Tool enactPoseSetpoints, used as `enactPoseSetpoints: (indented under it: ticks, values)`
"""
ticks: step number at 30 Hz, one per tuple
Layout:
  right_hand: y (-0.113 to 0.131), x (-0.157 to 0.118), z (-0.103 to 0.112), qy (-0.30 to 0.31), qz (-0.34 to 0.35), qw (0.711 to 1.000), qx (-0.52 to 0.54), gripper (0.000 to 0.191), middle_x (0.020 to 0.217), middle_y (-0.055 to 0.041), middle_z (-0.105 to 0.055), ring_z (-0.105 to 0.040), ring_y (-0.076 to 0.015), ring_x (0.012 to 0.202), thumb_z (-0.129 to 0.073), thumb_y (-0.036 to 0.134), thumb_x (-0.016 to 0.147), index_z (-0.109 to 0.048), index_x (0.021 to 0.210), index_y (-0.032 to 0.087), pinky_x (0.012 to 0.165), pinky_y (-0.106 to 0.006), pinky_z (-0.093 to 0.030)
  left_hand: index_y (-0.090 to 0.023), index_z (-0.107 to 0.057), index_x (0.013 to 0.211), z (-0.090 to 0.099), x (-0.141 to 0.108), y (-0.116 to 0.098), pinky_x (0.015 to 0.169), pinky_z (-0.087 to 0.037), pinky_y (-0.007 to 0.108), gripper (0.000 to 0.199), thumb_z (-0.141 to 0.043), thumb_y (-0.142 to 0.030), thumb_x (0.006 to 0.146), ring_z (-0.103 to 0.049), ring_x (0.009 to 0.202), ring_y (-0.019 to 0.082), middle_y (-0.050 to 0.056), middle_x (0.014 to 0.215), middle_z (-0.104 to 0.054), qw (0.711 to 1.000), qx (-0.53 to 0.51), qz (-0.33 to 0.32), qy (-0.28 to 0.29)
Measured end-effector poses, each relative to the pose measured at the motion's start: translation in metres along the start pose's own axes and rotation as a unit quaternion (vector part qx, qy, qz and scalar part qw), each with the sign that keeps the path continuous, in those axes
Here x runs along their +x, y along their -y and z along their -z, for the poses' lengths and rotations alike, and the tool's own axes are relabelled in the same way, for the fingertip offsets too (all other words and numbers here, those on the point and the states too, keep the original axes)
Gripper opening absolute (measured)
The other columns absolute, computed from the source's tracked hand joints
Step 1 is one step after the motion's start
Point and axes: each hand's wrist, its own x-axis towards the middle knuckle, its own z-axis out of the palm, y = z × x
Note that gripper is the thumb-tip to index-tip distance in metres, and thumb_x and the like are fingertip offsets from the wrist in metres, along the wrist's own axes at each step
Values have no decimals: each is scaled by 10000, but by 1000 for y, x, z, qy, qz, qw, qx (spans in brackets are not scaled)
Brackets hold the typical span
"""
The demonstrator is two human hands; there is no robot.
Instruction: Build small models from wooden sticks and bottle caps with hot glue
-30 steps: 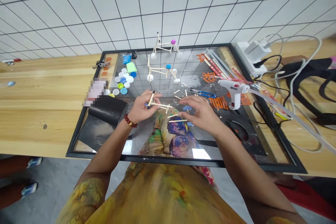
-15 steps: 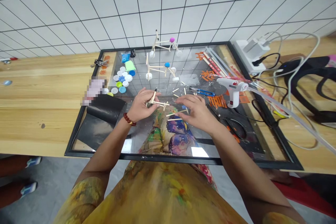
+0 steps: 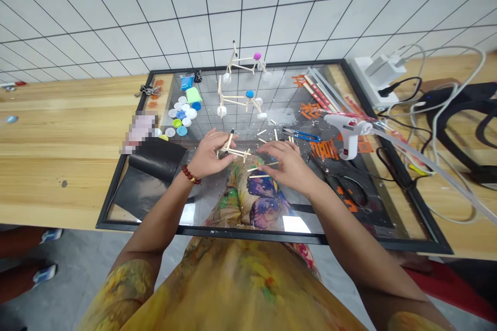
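Observation:
My left hand point(image 3: 207, 156) pinches a small frame of glued wooden sticks point(image 3: 237, 152), with a dark-tipped stick rising from its near end. To its right, my right hand point(image 3: 290, 166) hovers palm down with thumb and fingers apart. Loose wooden sticks point(image 3: 261, 176) lie below its fingertips; one passes close to the thumb, and contact is hard to make out. Behind the hands stand two stick models with bottle-cap wheels: one has a blue ball point(image 3: 249, 94), the other a pink ball point(image 3: 257, 56).
Coloured bottle caps point(image 3: 186, 122) and black sheets point(image 3: 149, 176) sit at left. On the right are blue thread snips point(image 3: 302, 135), black scissors point(image 3: 345, 186), a white glue gun point(image 3: 348, 137) with its cord, and a power strip point(image 3: 373, 83). A black-framed glass panel point(image 3: 256, 234) lies beneath.
My right hand has shifted slightly left, towards the stick frame. My left hand keeps its hold with little movement. The whole view has shifted slightly.

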Motion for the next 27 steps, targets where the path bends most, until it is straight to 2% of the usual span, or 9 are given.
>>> enactPoseSetpoints:
  ticks: [2,4,7,11,14,19,23,27]
  values:
    - [-1,-1,2,-21,4,1000,8,282,1220,-90,-719,-632,-293,1183,-667,325,871,-671,1139,237,1077,-546,-347,-202,-699,1080,1,0,2,1180,-359,533,330,-756,-336,785,-713,1035,251,83,1078,-766,1000,-6,-18,-10]
    - [-2,-2,6,-57,16,998,27,279,1208,-92,-722,-643,-287,1165,-664,337,877,-678,1138,238,1054,-525,-400,-194,-683,1142,3,2,3,1122,-436,501,389,-766,-337,790,-697,1072,254,104,1135,-747,998,-18,-52,-24]
    - [0,-6,19,-149,37,985,78,222,1150,-89,-732,-675,-259,1099,-650,358,897,-703,1076,238,972,-452,-503,-201,-601,1319,11,2,4,1065,-501,472,583,-779,-379,793,-635,1203,273,130,1262,-685,994,-26,-95,-55]
    - [4,-21,48,-289,-9,951,113,120,911,-41,-742,-692,-212,844,-661,368,906,-723,914,265,785,-392,-561,-271,-444,1488,27,-3,5,1157,-437,514,788,-781,-455,800,-510,1383,316,130,1455,-544,987,-61,-98,-108]
    - [1,-37,65,-342,-50,930,121,117,825,-33,-727,-659,-210,746,-685,396,896,-727,865,292,711,-399,-548,-297,-371,1536,34,-11,5,1190,-410,509,861,-782,-478,801,-478,1421,330,131,1516,-483,983,-114,-90,-117]
    - [-8,-54,69,-351,-67,921,158,70,800,-16,-719,-643,-197,710,-735,359,862,-739,862,289,671,-379,-519,-303,-377,1537,32,-19,4,1188,-422,505,829,-765,-468,824,-493,1413,326,130,1503,-507,979,-154,-69,-111]
    - [-11,-61,58,-320,-75,933,147,36,824,-8,-737,-653,-195,714,-724,331,867,-743,892,314,676,-374,-526,-301,-361,1548,26,-19,7,1180,-428,510,861,-787,-438,813,-496,1410,316,136,1507,-505,984,-130,-56,-104]
    - [-11,-66,49,-294,-69,944,130,35,825,-6,-749,-684,-203,744,-704,326,877,-736,880,312,716,-390,-555,-289,-319,1568,22,-21,9,1177,-420,524,946,-826,-402,777,-490,1414,322,163,1511,-493,992,-98,-45,-67]
